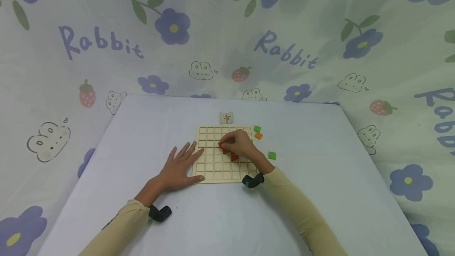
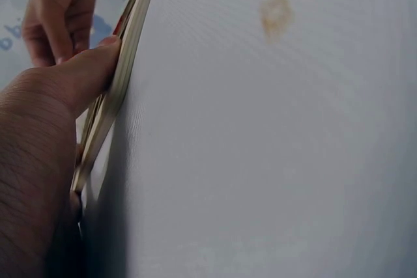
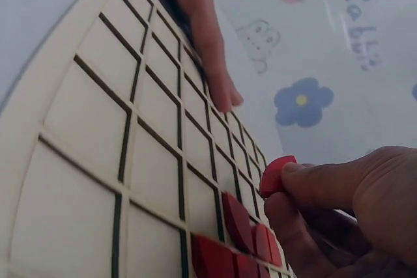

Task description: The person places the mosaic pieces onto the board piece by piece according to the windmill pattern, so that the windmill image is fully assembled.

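A pale wooden grid board (image 1: 209, 166) lies on the white-covered table. My left hand (image 1: 177, 171) spreads its straight fingers over the board's left edge, thumb at the near left corner. Over the middle of the grid, my right hand (image 1: 241, 144) pinches a small red tile with a curved edge (image 3: 278, 175) between thumb and fingertip. In the right wrist view, several red tiles (image 3: 238, 222) sit in the grid squares just below that hand. From the head view the right hand hides part of the grid and some red tiles.
A small card with a red pinwheel pattern (image 1: 226, 117) lies behind the board. Right of the board are a green tile (image 1: 257, 128), an orange tile (image 1: 258, 135) and another green tile (image 1: 271, 155). A patterned curtain (image 1: 220, 34) hangs behind the table.
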Demonstrator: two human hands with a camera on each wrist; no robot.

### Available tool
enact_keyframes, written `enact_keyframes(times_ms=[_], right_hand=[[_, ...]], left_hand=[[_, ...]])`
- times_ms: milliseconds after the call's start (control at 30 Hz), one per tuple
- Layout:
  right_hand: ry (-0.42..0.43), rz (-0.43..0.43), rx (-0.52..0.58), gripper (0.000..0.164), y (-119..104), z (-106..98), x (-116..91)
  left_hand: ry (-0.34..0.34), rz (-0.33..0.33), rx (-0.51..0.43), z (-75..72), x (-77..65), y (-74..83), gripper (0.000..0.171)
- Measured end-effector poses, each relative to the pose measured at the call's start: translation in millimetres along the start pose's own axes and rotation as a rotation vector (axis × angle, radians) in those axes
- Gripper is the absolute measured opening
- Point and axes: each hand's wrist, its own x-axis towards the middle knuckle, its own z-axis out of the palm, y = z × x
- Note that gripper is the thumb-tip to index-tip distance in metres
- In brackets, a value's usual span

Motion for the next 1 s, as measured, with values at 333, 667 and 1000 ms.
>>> enact_keyframes(times_ms=[333,667,1000], right_hand=[[-0.028,-0.056,-0.164,0.007,-4.0,25.6,12.3],[-0.001,-0.233,-0.388,0.007,-4.3,28.2,9.5],[0.028,-0.291,-0.571,0.01,-2.4,27.1,4.7]], left_hand=[[0.007,0.008,0.003,0.1,-0.2,-0.7,0.094],[0.004,0.001,0.0,-2.3,-1.0,0.3,0.094],[0.012,-0.001,-0.002,-1.9,-1.1,1.0,0.093]])
